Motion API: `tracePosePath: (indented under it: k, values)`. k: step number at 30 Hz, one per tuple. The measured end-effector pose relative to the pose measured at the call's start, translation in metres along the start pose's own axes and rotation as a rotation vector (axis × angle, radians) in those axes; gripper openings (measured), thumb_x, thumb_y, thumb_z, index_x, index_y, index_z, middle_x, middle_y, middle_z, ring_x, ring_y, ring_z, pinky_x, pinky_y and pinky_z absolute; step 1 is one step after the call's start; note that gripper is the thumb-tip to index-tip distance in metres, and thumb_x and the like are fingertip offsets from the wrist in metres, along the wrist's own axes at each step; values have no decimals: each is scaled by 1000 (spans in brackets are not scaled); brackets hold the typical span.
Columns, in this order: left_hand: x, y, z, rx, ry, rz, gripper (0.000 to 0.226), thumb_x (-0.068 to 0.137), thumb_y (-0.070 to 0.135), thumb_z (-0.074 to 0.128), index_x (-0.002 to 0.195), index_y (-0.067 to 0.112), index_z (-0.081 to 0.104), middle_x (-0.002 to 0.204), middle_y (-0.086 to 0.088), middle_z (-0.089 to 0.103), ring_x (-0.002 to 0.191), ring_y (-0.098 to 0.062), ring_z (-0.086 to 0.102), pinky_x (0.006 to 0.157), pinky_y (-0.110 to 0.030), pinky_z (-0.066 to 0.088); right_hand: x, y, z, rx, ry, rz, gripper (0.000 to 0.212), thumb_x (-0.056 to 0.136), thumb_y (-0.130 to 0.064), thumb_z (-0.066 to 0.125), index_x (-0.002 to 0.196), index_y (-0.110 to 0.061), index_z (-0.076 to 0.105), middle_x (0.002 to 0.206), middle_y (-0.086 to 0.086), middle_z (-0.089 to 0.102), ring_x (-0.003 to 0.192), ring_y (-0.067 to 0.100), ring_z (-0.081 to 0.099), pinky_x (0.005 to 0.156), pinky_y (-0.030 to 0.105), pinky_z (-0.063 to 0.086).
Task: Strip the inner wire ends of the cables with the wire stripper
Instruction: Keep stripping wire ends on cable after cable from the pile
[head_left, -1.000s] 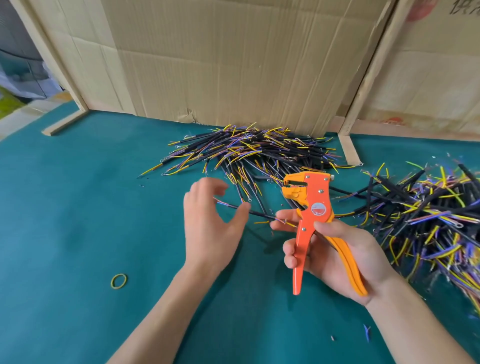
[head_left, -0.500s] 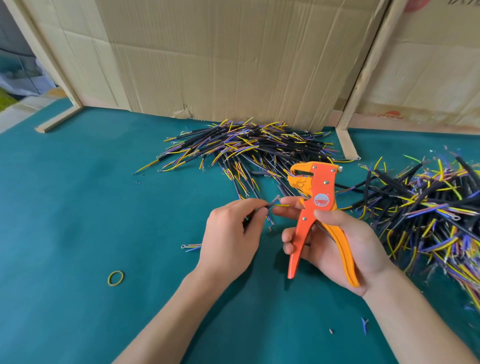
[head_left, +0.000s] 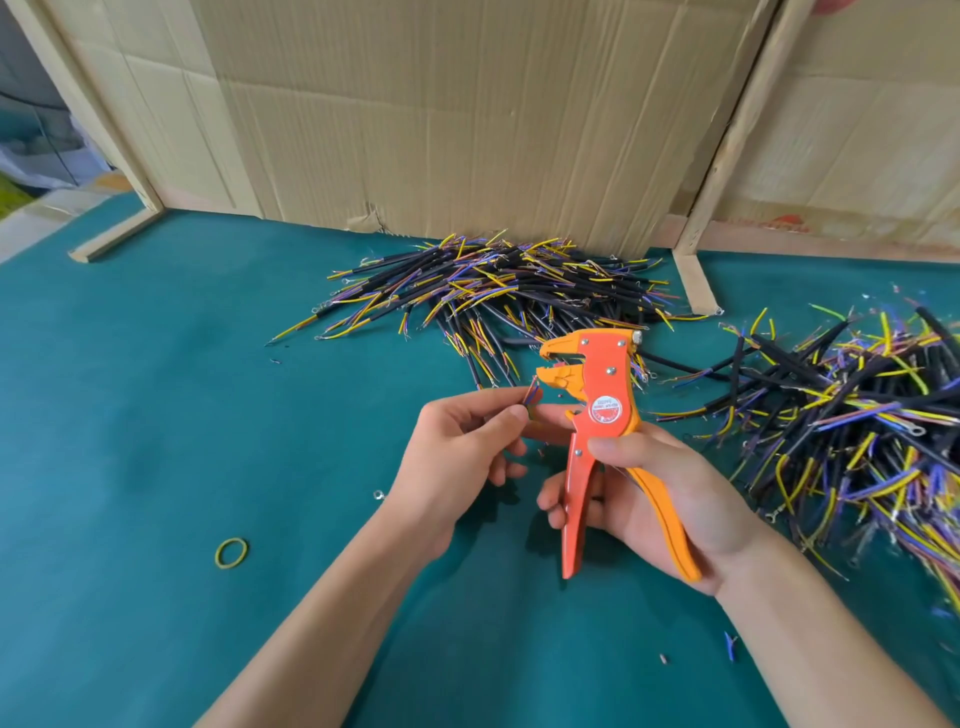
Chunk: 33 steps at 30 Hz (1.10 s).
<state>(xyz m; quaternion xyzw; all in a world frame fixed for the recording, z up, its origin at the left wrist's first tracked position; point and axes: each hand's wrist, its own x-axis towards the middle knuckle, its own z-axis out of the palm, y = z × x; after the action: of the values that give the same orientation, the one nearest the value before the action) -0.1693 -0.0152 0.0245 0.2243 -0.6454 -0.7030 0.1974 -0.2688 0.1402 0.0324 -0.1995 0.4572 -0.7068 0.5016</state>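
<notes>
Teal mat (head_left: 156, 415): wire stripper (head_left: 597, 415) upright in right hand (head_left: 665, 493), jaws leftward.

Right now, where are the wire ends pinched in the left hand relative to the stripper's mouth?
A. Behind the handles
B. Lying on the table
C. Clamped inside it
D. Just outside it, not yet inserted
D: the left hand holds the wire ends just left of the open mouth of the wire stripper, with a visible gap between them.
</notes>
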Motion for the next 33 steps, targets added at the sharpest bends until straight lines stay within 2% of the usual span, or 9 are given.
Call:
tracePosePath:
  k: [6, 10, 13, 16, 18, 20, 24, 28, 33]
  values:
    - [-1, 3, -3, -66, -72, 4, 21, 97, 5, 62, 104, 16, 78, 78, -7, 67, 63, -11, 57, 64, -23, 54, 0, 4, 1, 56, -17, -7, 64, 71, -22, 74, 132, -6, 66, 107, 18, 68, 82, 39, 69, 71, 45, 57]
    - [0, 0, 0, -36, 4, 59, 20, 93, 7, 68, 94, 23, 81, 83, -1, 67, 62, -12, 58, 65, -27, 55, 1, 3, -2, 58, 0, -43, 62, 73, -23, 72, 131, -4, 66, 129, 16, 67, 83, 36, 69, 74, 43, 58]
    - [0, -3, 1, 88, 68, 151, 23, 92, 6, 70, 91, 27, 79, 104, 4, 66, 57, -20, 53, 62, -25, 54, 1, 3, -5, 51, 21, -72, 62, 73, -23, 71, 131, -1, 65, 126, 20, 66, 84, 35, 68, 73, 42, 58]
    - [0, -8, 4, 343, 132, 306, 21, 91, 6, 69, 94, 25, 76, 118, 15, 64, 59, -32, 50, 62, -39, 57, 2, 1, -5, 50, 34, -96, 65, 71, -22, 73, 131, 2, 63, 123, 19, 66, 87, 35, 67, 69, 43, 56]
    - [-1, -11, 5, 455, 165, 376, 20, 90, 5, 69, 94, 25, 74, 116, 19, 67, 55, -16, 48, 65, -33, 54, 2, 0, -6, 47, 18, -108, 71, 68, -21, 81, 132, 2, 62, 129, 17, 65, 88, 35, 67, 69, 44, 55]
    - [-3, -12, 6, 560, 195, 439, 20, 90, 4, 68, 96, 22, 73, 101, 26, 68, 57, -6, 50, 63, -11, 42, 1, -1, -6, 48, -16, -109, 76, 66, -27, 86, 132, 2, 62, 122, 21, 63, 86, 33, 66, 70, 43, 55]
    - [-5, -11, 8, 731, 247, 531, 19, 89, -1, 67, 99, 14, 73, 79, 23, 59, 67, 12, 51, 67, 0, 35, 0, 0, -5, 80, -29, -100, 61, 75, -22, 72, 131, 0, 64, 127, 25, 60, 82, 31, 64, 71, 42, 55]
    - [-5, -10, 8, 729, 224, 534, 16, 90, 0, 67, 96, 13, 74, 85, 8, 68, 72, 11, 52, 69, 0, 35, 0, 0, -7, 65, -5, -97, 63, 74, -23, 71, 131, 2, 63, 139, 26, 56, 81, 31, 65, 71, 42, 56]
    - [-4, -10, 7, 622, 199, 386, 18, 92, 6, 66, 95, 20, 77, 79, 12, 72, 68, 3, 57, 64, -5, 37, 1, 1, -7, 38, -6, -97, 63, 73, -23, 72, 130, 1, 64, 138, 25, 58, 82, 31, 65, 71, 42, 56]
